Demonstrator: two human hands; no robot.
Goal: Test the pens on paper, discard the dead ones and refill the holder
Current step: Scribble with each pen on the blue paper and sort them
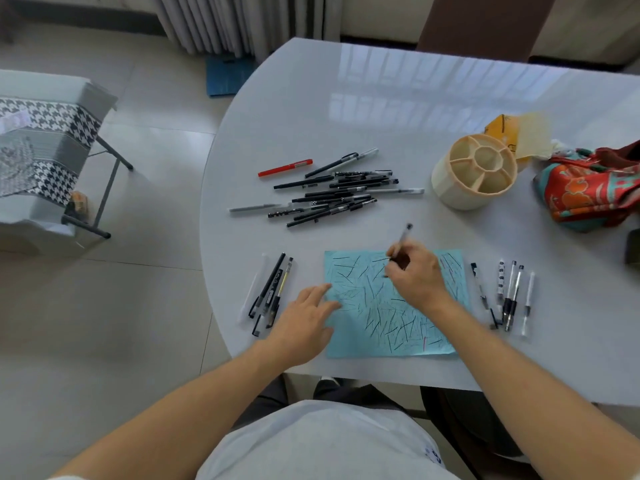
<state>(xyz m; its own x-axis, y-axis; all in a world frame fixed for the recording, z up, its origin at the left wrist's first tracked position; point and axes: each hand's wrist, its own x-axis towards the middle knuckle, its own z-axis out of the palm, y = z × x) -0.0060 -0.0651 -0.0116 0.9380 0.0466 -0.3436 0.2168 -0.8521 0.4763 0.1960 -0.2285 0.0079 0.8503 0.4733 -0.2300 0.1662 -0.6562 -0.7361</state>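
**Inspector:** State of both hands, and where is the pen?

**Operator:** I see the right hand [417,275] pinching a pen [401,241], tip down on the blue paper [381,317], barrel leaning away from the palm. The left hand [308,315] lies flat, fingers straight, pressing the sheet's near-left edge.

**Inspector:** Remaining stock?

**Operator:** An untested pile [332,192] lies beyond the right hand; sorted rows sit outside each hand [270,292] [509,296]. The holder [474,174] stands empty, beyond and outward of the right hand.

**Inspector:** Advice for the stroke?

**Operator:** In my judgement: find a bare patch, since marks crowd the sheet; keep the left hand pressing; draw one firm stroke and watch for fresh ink
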